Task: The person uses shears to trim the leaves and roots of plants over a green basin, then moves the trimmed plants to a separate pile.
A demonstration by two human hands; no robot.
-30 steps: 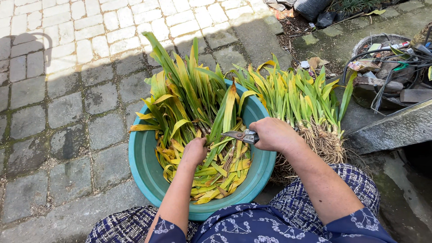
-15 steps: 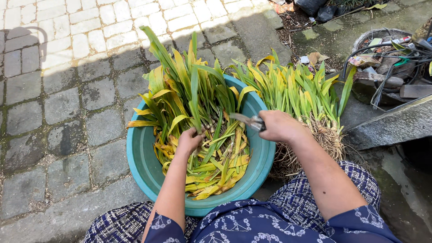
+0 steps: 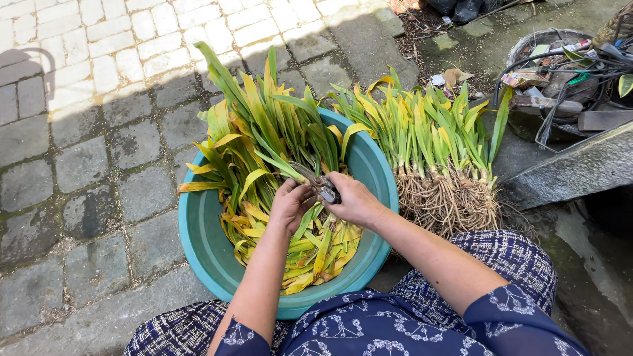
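Observation:
A teal plastic basin (image 3: 204, 237) sits on the paving in front of me, filled with long green and yellow leaves (image 3: 264, 138). My right hand (image 3: 353, 199) grips metal shears (image 3: 315, 181) over the basin, their blades pointing left into the leaves. My left hand (image 3: 290, 204) is closed around leaves right beside the blades, touching the right hand. To the right of the basin lies a bundle of leafy plants with tangled brown roots (image 3: 442, 198).
Grey cobbled paving (image 3: 99, 165) spreads to the left and behind. At the upper right a round tub (image 3: 547, 39) holds hoses, tools and scraps. A stone slab (image 3: 567, 171) slants beside it. My patterned blue clothing (image 3: 409, 323) fills the bottom edge.
My right hand with the shears has come back left and down to meet my left hand over the middle of the basin. The left hand has closed on leaves by the blades.

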